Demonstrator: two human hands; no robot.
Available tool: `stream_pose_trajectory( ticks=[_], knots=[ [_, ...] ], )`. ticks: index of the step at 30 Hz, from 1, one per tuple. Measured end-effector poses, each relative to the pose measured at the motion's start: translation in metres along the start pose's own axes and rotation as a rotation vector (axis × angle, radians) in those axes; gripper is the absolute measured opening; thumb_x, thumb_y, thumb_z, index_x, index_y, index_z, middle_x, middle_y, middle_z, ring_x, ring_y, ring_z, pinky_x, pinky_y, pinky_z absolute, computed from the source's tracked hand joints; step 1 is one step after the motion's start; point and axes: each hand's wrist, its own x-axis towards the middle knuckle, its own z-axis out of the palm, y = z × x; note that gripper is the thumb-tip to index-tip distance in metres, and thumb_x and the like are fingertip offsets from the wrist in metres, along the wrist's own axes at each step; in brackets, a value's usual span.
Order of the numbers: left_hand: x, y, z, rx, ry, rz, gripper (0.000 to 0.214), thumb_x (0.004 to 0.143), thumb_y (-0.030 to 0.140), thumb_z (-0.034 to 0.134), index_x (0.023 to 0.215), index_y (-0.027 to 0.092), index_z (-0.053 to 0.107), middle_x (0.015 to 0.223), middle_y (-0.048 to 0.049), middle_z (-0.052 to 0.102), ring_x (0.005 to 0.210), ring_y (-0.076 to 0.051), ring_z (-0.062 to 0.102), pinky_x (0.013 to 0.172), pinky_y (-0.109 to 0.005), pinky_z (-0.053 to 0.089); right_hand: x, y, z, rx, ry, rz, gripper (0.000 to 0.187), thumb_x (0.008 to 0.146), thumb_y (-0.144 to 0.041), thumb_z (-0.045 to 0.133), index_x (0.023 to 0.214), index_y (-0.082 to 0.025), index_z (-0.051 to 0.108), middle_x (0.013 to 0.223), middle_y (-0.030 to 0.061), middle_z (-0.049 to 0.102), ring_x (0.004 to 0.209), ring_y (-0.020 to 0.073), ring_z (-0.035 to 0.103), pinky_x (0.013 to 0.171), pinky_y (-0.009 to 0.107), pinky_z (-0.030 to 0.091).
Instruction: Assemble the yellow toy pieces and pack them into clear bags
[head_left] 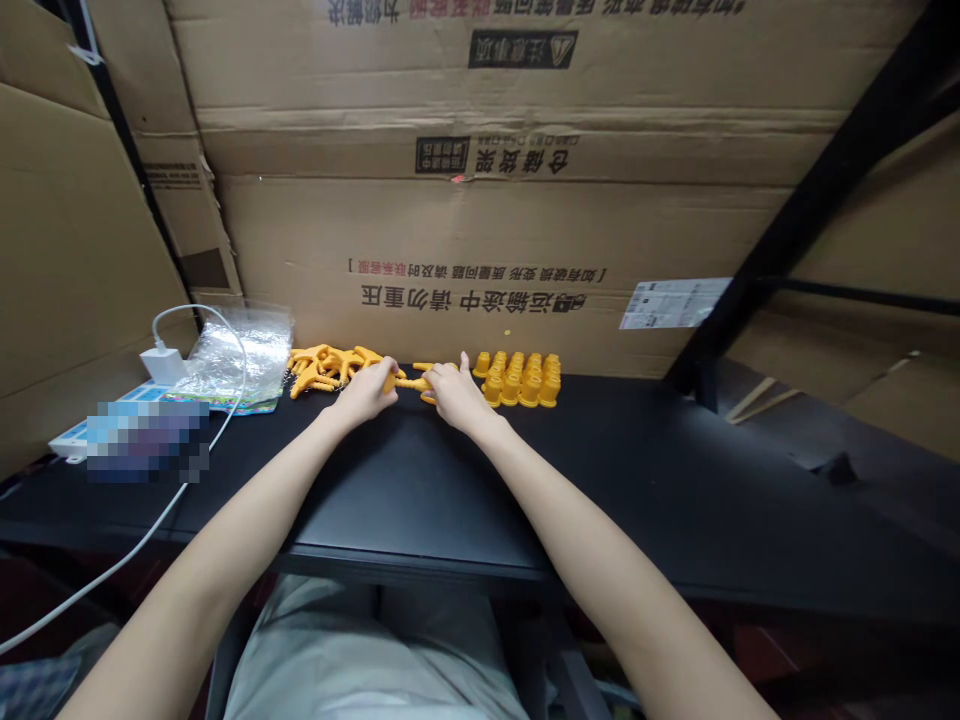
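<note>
The fingers of the left hand [366, 392] and right hand [457, 395] are curled nearly closed, gripping opposite ends of a yellow bar [410, 384] above the worktop [420, 480]; whether it is one part or two cannot be told. Just beside the left hand lies a heap of yellow branched pieces [334, 366]; beside the right, yellow cup-like pieces [531, 385] stand in rows, their interiors hidden. Farther left, a clear plastic bag [244, 345], contents indistinct, lies near a white plug [163, 363]. Behind, the cardboard panel [675, 120] carries inverted print: 注意事项, 仓储货架, 运输途中 请勿重压 and, in red, 联系客服. A white label [675, 303], too small to read, is at its lower right.
</note>
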Motion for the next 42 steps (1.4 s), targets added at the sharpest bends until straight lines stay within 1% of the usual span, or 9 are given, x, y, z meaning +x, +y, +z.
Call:
stream_pose_trajectory(
  ticks=[8,18,20,22,25,28,30,37,42],
  knots=[
    [0.003,0.004,-0.012,-0.083,-0.112,-0.186,0.034,0.068,0.018,0.059,0.102,0.018,0.054,0.073,-0.0002,0.058,0.07,-0.018,0.056,0.067,-0.028,0.043,0.001,-0.003,0.0,-0.073,0.064,-0.051,0.013,0.087,-0.013,0.052,0.096,-0.015,0.061,0.098,0.0095,0.062,0.096,0.0229,0.056,0.107,0.061,0.021],
    [0.001,0.0,-0.027,-0.5,-0.397,-0.509,0.011,0.064,0.02,0.06,0.073,0.016,0.055,0.053,0.0031,0.054,0.048,-0.01,0.047,0.048,-0.021,0.035,0.004,-0.008,0.008,-0.163,0.115,-0.158,0.017,0.091,-0.012,0.044,0.094,-0.015,0.061,0.095,0.0077,0.063,0.095,0.0212,0.058,0.112,0.059,0.014],
    [0.002,-0.001,-0.027,-0.458,-0.36,-0.514,0.012,0.063,0.019,0.061,0.074,0.016,0.056,0.052,0.0031,0.054,0.047,-0.01,0.047,0.048,-0.021,0.035,0.004,-0.009,0.011,-0.155,0.127,-0.161,0.017,0.091,-0.013,0.044,0.095,-0.015,0.06,0.096,0.008,0.063,0.096,0.0212,0.058,0.112,0.058,0.015],
    [0.002,-0.001,-0.024,-0.32,-0.222,-0.455,0.019,0.062,0.018,0.062,0.08,0.016,0.058,0.055,0.0028,0.056,0.052,-0.012,0.051,0.052,-0.022,0.038,0.005,-0.009,0.014,-0.123,0.128,-0.151,0.014,0.091,-0.015,0.046,0.098,-0.015,0.058,0.099,0.0086,0.062,0.096,0.0212,0.058,0.112,0.057,0.017],
    [0.001,-0.002,-0.018,-0.078,-0.022,-0.237,0.027,0.063,0.017,0.063,0.09,0.018,0.059,0.069,0.0,0.063,0.068,-0.017,0.059,0.064,-0.026,0.045,0.003,-0.006,0.02,-0.035,0.11,-0.115,0.018,0.092,-0.018,0.046,0.107,-0.013,0.056,0.105,0.0115,0.063,0.1,0.0223,0.059,0.11,0.057,0.02],
    [0.0,-0.003,-0.009,0.045,0.074,0.016,0.029,0.068,0.014,0.058,0.097,0.018,0.058,0.087,-0.0046,0.067,0.083,-0.02,0.063,0.075,-0.029,0.047,0.001,-0.002,0.02,0.052,0.095,-0.078,0.029,0.093,-0.02,0.045,0.119,-0.011,0.051,0.114,0.0157,0.062,0.109,0.025,0.056,0.108,0.061,0.02],
    [-0.001,-0.004,-0.004,0.084,0.116,0.118,0.029,0.071,0.013,0.055,0.099,0.017,0.057,0.095,-0.0069,0.067,0.089,-0.021,0.063,0.079,-0.03,0.047,0.0,0.001,0.017,0.091,0.093,-0.06,0.03,0.093,-0.019,0.044,0.121,-0.012,0.052,0.115,0.0159,0.062,0.11,0.0252,0.056,0.108,0.062,0.02],
    [0.001,-0.002,-0.004,0.059,0.189,0.227,0.023,0.074,0.012,0.052,0.096,0.018,0.054,0.087,-0.0047,0.064,0.081,-0.018,0.061,0.075,-0.027,0.046,0.002,0.003,0.005,0.06,0.129,-0.05,0.017,0.09,-0.017,0.049,0.103,-0.015,0.06,0.097,0.0095,0.067,0.093,0.0217,0.06,0.107,0.06,0.021],
    [0.002,0.001,-0.006,-0.065,0.186,0.16,0.022,0.072,0.012,0.053,0.093,0.018,0.052,0.081,-0.0012,0.06,0.073,-0.014,0.057,0.07,-0.024,0.043,0.003,0.001,0.001,-0.021,0.145,-0.045,0.015,0.089,-0.016,0.051,0.099,-0.014,0.061,0.091,0.0087,0.066,0.089,0.0214,0.06,0.109,0.058,0.02]
  ],
)
